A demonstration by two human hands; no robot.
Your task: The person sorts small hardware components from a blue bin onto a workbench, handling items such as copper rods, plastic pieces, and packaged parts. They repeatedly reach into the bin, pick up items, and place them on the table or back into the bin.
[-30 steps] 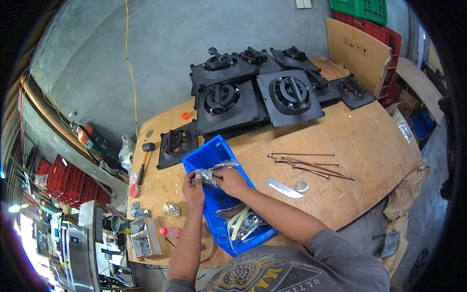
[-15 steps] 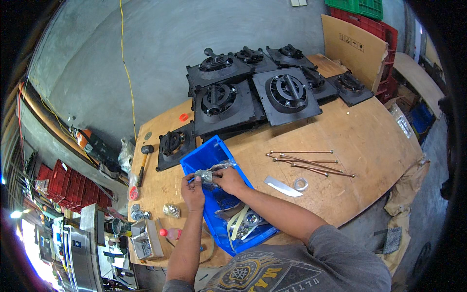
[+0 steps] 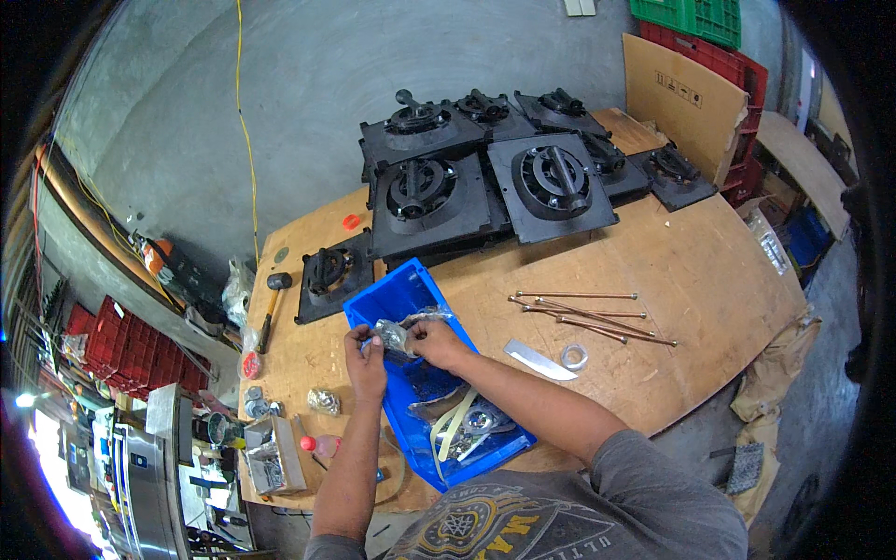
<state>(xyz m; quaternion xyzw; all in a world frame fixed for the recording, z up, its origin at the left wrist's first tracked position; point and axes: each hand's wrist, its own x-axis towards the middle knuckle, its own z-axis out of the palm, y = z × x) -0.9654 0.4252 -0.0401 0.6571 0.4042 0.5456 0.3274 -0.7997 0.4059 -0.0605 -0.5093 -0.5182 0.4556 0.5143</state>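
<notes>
Between my two hands is a small clear plastic bag point(image 3: 393, 337), raised over a blue bin point(image 3: 375, 301). Fingers of my left hand point(image 3: 365, 351) pinch its left side. My right hand point(image 3: 435, 343) grips its right side, with the fingers bent round it. What the bag contains is too small to make out. Inside the bin lie dark loose bits, more plastic wrapping, pale strips point(image 3: 452, 425) and a roll of tape point(image 3: 479, 422).
Black burner plates point(image 3: 551, 187) are stacked at the back of the wooden table point(image 3: 700, 280). Copper-coloured rods point(image 3: 583, 308), a knife blade point(image 3: 539, 359) and a tape roll point(image 3: 574, 356) lie to the right. Leftward are a mallet point(image 3: 273, 303), a small box point(image 3: 273, 457) and a pink bottle point(image 3: 320, 445).
The view has shifted slightly. Both hands stay on the plastic bag over the bin, and its shape between the fingers has changed a little.
</notes>
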